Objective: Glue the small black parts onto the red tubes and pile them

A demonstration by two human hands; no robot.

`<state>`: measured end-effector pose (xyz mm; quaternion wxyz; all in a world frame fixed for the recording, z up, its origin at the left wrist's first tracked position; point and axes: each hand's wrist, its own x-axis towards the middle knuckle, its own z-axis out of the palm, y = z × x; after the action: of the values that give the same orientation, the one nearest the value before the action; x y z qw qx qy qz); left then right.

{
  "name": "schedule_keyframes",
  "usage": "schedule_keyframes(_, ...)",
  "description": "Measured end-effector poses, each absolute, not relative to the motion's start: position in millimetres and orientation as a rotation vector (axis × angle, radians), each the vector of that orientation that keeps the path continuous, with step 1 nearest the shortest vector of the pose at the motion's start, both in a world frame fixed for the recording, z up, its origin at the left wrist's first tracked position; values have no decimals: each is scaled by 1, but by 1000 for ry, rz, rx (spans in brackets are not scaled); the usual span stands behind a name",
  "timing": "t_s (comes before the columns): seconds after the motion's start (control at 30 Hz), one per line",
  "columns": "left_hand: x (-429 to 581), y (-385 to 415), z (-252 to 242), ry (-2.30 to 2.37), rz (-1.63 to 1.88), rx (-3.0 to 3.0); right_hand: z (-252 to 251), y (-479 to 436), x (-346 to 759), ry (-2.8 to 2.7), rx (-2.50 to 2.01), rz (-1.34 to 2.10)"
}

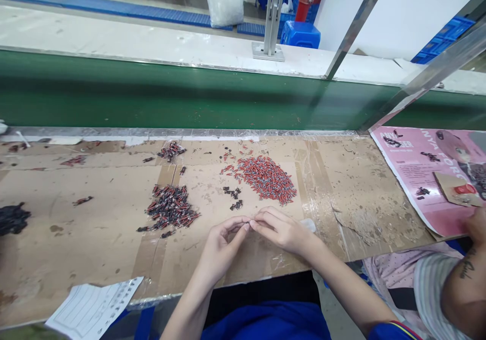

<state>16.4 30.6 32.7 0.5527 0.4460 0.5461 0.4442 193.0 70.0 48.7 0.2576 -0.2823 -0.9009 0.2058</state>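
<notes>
My left hand (228, 238) and my right hand (279, 228) meet fingertip to fingertip above the cardboard-covered table (250, 264). Both are closed in a pinch on a tiny dark piece (247, 223), too small to name and mostly hidden by the fingers. Just beyond them lie a few small black parts (234, 195). A large heap of small red and silver pieces (268, 178) spreads behind my right hand. To the left of my left hand is a pile of black-and-red parts (170, 208).
A green conveyor belt (170, 97) runs along the table's far side. Black pieces (13, 217) lie at far left, near a ruled paper sheet (94, 307). A co-worker's arm (465, 279) rests at right beside a pink poster (417, 178). Metal posts (271, 15) rise behind.
</notes>
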Motion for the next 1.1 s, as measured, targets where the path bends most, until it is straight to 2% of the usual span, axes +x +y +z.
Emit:
schedule_keyframes(0.13, 19, 29, 36, 1276, 1066, 1014, 48, 71, 196, -2311, -638, 525)
schedule_keyframes(0.33, 30, 21, 47, 1265, 1096, 951, 41, 49, 187, -1688, -956, 1039)
schedule_keyframes(0.47, 32, 15, 50, 1240, 1110, 945, 33, 33, 175, -1416, -1045, 1176)
schedule_keyframes(0.6, 9, 11, 39, 1386, 1121, 1100, 38, 36, 185, -1696, -1021, 981)
schedule_keyframes(0.73, -34, 12, 22, 1967, 1252, 1579, 50, 49, 225, -2114, -1090, 680)
schedule_keyframes(0.87, -55, 13, 16, 2356, 1174, 1795, 56, 53, 262, -2332, -1241, 688)
schedule_keyframes(0.97, -47, 14, 14, 2390, 1162, 1839, 56, 50, 275, -2398, -1301, 764)
schedule_keyframes(1.1, -31, 18, 8, 2082, 1117, 2035, 52, 46, 283, -2396, -1339, 796)
